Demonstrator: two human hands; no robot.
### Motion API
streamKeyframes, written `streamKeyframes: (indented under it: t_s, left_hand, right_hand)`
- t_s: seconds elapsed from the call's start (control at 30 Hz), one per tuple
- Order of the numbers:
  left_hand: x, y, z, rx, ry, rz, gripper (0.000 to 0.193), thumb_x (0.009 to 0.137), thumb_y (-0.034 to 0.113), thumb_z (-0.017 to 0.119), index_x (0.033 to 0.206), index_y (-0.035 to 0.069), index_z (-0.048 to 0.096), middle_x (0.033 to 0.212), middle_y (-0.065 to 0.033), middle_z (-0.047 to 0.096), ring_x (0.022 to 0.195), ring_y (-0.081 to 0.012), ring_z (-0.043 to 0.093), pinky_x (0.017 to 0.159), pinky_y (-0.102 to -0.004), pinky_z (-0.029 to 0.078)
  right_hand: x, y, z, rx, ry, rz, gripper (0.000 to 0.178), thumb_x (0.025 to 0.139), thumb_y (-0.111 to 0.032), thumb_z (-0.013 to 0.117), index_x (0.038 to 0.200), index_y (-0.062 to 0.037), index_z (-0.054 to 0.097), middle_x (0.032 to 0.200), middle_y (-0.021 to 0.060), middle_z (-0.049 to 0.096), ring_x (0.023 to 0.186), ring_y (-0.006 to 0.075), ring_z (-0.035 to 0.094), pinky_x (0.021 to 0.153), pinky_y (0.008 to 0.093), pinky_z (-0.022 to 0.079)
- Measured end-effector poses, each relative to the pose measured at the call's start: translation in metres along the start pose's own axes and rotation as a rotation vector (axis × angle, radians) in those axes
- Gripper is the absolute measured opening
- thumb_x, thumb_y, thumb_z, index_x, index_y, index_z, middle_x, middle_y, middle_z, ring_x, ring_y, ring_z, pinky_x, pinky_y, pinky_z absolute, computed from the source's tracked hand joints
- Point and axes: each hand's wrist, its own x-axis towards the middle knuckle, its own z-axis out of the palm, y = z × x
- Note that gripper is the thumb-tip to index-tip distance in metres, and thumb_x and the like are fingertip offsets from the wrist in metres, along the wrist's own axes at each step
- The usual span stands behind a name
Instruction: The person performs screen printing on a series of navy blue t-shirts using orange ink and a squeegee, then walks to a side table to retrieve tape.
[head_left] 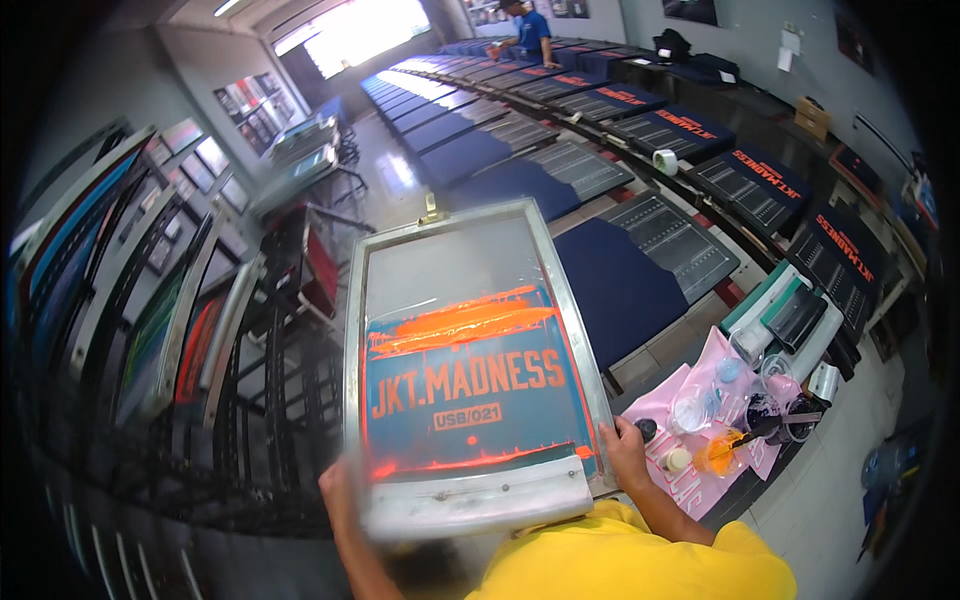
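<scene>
A metal-framed printing screen is held up in front of me, tilted, between my hands. Thick orange ink lies in a band across its blue-green mesh, above orange lettering. Along its near end runs a pale bar with small bolts. My left hand is closed at the lower left edge, slightly blurred. On the lower right edge, my right hand grips the frame, with its fingertips partly hidden. A small metal clip sticks up from the far end of the frame.
Long rows of dark blue fabric panels on boards stretch away to the right. Ink tubs, including an orange one, stand on pink cloth at right. Racked screens fill the left. A person in blue stands far back.
</scene>
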Motion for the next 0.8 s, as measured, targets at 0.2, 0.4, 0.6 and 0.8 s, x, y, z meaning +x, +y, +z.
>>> streamKeyframes:
  t_s: [0.2,0.4,0.6,0.8]
  left_hand:
    - [0.129,-0.012,0.037,-0.015,-0.171,0.048,0.03,0.098,0.022,0.056,0.084,-0.001,0.068,0.079,0.002,0.062,0.069,-0.0075,0.054,0.066,-0.0263,0.043]
    - [0.283,-0.029,0.124,0.065,-0.356,0.179,0.029,0.096,0.024,0.057,0.09,0.0,0.071,0.08,0.0009,0.064,0.07,-0.0088,0.054,0.064,-0.0278,0.042]
    - [0.381,-0.026,0.226,0.301,-0.448,0.873,0.005,0.085,0.006,0.058,0.08,0.003,0.059,0.07,-0.0141,0.056,0.062,-0.0284,0.052,0.056,-0.043,0.04]
    - [0.42,0.019,0.316,0.322,-0.661,0.849,0.014,0.093,0.01,0.051,0.087,0.001,0.061,0.074,-0.0139,0.059,0.066,-0.0275,0.055,0.06,-0.0436,0.041]
  right_hand:
    - [0.027,-0.015,0.031,0.011,0.188,0.039,0.033,0.094,-0.023,0.059,0.105,0.0067,0.064,0.088,0.0171,0.07,0.081,0.0228,0.065,0.075,0.037,0.049]
    - [0.074,0.004,0.054,0.059,0.408,0.01,0.031,0.093,-0.021,0.057,0.103,0.0067,0.065,0.084,0.0149,0.068,0.078,0.0199,0.063,0.073,0.0366,0.049]
    - [0.092,-0.039,0.08,0.072,0.593,0.137,0.032,0.094,-0.021,0.057,0.107,0.0061,0.065,0.088,0.0128,0.068,0.08,0.0195,0.062,0.076,0.0353,0.048]
    - [0.113,-0.011,0.096,0.02,0.822,0.14,0.031,0.093,-0.022,0.058,0.107,0.0047,0.066,0.088,0.0142,0.068,0.083,0.0226,0.063,0.078,0.0355,0.047]
